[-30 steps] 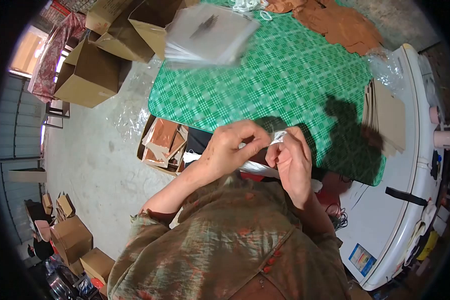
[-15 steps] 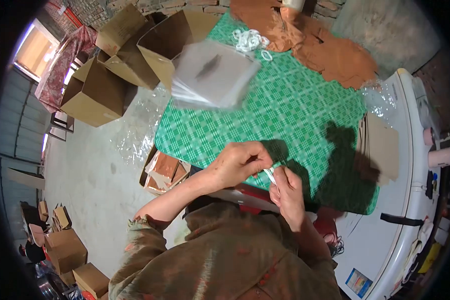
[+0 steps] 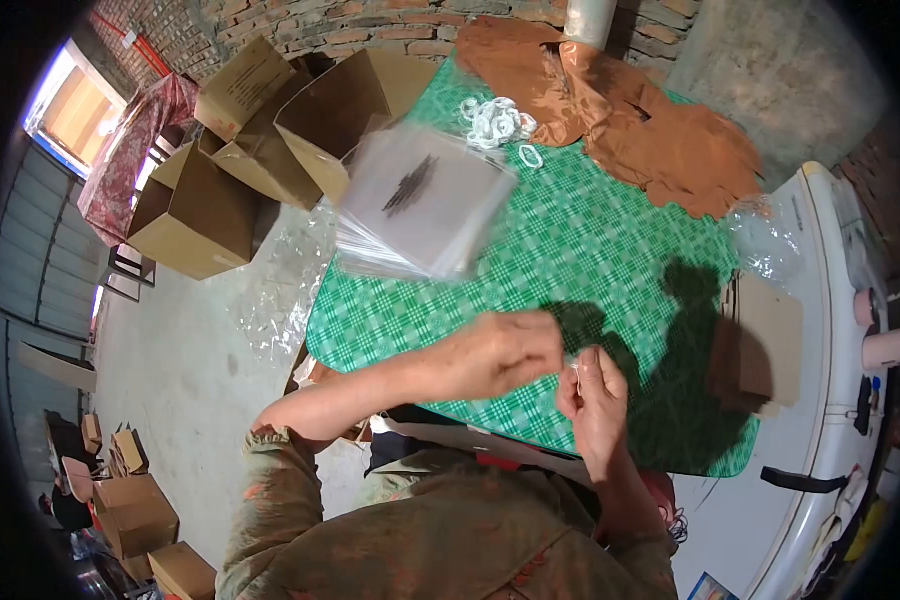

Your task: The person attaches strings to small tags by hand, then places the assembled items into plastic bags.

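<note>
- Step in hand: I judge this to be fine fingertip work on a small white piece (image 3: 574, 367), held up over the near edge of the green checked tabletop (image 3: 590, 240).
- Right hand (image 3: 600, 400): I read its grip as closed, thumb and bent fingers pinching the white piece, whose exact form is too small for me to tell.
- Left hand (image 3: 505, 355): blurred, fingers curled just beside the piece; I cannot tell whether its grip is clamped on it or merely near.
- Next move: in my judgement it calls for a steady right pinch, with the left fingertips placed precisely, since so slight a piece could slip or twist.
- Far centre: I see a heap of white loops (image 3: 495, 122), with a single loop (image 3: 531, 156) lying apart at its near right side.
- Left of centre: a fanned stack of clear sleeves (image 3: 450, 200) bearing a dark mark.
- Far right: brown sheets (image 3: 670, 160) overlap across the tabletop's edge.
- Right: flat tan cards (image 3: 775, 345) lie stacked, partly in shadow.
- Left, beyond the tabletop: open cardboard boxes (image 3: 195, 225).
</note>
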`<state>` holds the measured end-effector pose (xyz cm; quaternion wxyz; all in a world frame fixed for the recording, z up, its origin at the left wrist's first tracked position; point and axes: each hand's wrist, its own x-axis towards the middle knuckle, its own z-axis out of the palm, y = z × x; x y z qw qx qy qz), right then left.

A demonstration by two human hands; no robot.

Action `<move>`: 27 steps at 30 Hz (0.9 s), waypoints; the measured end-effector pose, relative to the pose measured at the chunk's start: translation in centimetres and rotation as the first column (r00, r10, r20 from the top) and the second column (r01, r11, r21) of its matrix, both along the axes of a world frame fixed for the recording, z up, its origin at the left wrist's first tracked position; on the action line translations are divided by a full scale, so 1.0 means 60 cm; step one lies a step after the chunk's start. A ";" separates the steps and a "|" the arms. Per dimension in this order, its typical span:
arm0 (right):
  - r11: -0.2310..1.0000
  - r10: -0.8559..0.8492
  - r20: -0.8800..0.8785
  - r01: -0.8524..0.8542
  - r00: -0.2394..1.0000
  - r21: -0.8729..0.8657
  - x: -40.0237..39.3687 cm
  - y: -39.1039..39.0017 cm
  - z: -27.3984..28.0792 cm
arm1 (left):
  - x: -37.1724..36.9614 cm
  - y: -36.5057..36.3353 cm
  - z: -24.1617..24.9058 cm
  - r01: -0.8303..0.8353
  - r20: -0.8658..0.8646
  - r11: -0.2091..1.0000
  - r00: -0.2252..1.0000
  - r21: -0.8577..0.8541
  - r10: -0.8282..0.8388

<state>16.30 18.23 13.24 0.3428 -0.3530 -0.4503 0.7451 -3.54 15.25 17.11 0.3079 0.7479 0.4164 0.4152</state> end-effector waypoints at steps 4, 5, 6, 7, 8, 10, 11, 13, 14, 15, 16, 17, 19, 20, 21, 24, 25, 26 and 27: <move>0.987 0.057 0.058 -0.065 0.997 0.149 -0.001 0.015 -0.007 | -0.046 0.073 -0.044 -0.214 0.044 0.967 0.974 -0.135 0.222; 0.984 0.033 0.056 -0.042 0.998 0.171 -0.004 0.014 -0.006 | -0.062 0.096 -0.057 -0.265 0.074 0.945 0.956 -0.191 0.283; 0.981 0.010 0.055 -0.021 0.998 0.192 -0.008 0.010 -0.005 | -0.082 0.120 -0.067 -0.257 0.137 0.922 0.942 -0.290 0.306; 0.977 -0.012 0.055 0.000 0.998 0.213 -0.010 0.008 -0.006 | -0.103 0.142 -0.074 -0.241 0.197 0.890 0.921 -0.387 0.335; 0.977 0.011 0.053 -0.022 0.999 0.210 -0.006 0.012 -0.007 | -0.118 0.158 -0.082 -0.234 0.274 0.890 0.894 -0.390 0.355; 0.980 0.045 0.053 -0.054 0.998 0.191 0.004 0.022 -0.011 | -0.134 0.178 -0.081 -0.271 0.264 0.851 0.870 -0.450 0.416; 0.972 0.010 0.024 -0.015 1.000 0.234 0.002 0.027 -0.009 | -0.132 0.178 -0.076 -0.281 0.196 0.857 0.898 -0.433 0.394; 0.963 -0.087 -0.015 0.088 0.996 0.256 0.002 0.034 0.001 | -0.111 0.169 -0.078 -0.275 0.041 0.918 0.954 -0.287 0.298; 0.960 -0.118 0.007 0.112 0.993 0.255 0.009 0.033 0.007 | -0.094 0.162 -0.077 -0.237 -0.014 0.937 0.970 -0.257 0.242; 0.966 -0.071 0.004 0.068 0.997 0.248 0.028 0.036 0.002 | -0.074 0.151 -0.073 -0.199 -0.069 0.955 0.980 -0.222 0.188; 0.962 -0.088 0.004 0.084 0.996 0.259 0.038 0.031 -0.003 | -0.056 0.142 -0.074 -0.159 -0.126 0.971 0.982 -0.181 0.138; 0.957 -0.103 0.002 0.098 0.995 0.272 0.048 0.024 -0.006 | -0.037 0.138 -0.085 -0.134 -0.145 0.981 0.983 -0.141 0.114; 0.978 -0.085 0.161 0.052 0.983 0.202 0.050 -0.008 0.012 | 0.002 0.134 -0.092 -0.084 -0.219 0.996 0.972 -0.004 0.081; 0.978 0.059 0.135 -0.084 0.989 0.193 0.060 -0.023 0.007 | 0.023 0.133 -0.094 -0.101 -0.263 0.995 0.960 0.007 0.099; 0.946 0.240 0.175 -0.270 0.955 0.178 0.067 -0.033 0.007 | 0.040 0.132 -0.095 -0.105 -0.334 0.992 0.935 0.069 0.122; 0.726 0.501 0.201 -0.535 0.842 0.432 0.070 -0.048 0.015 | 0.074 0.148 -0.128 -0.081 -0.471 0.966 0.861 0.247 0.193; 0.640 0.573 0.202 -0.587 0.794 0.496 0.074 -0.050 0.022 | 0.079 0.156 -0.140 -0.088 -0.495 0.965 0.844 0.248 0.205; 0.626 0.606 0.132 -0.572 0.784 0.530 0.079 -0.055 0.037 | 0.077 0.163 -0.150 -0.100 -0.519 0.963 0.825 0.252 0.222; 0.611 0.641 0.061 -0.557 0.765 0.562 0.086 -0.058 0.058 | 0.068 0.168 -0.144 -0.129 -0.484 0.957 0.840 0.260 0.245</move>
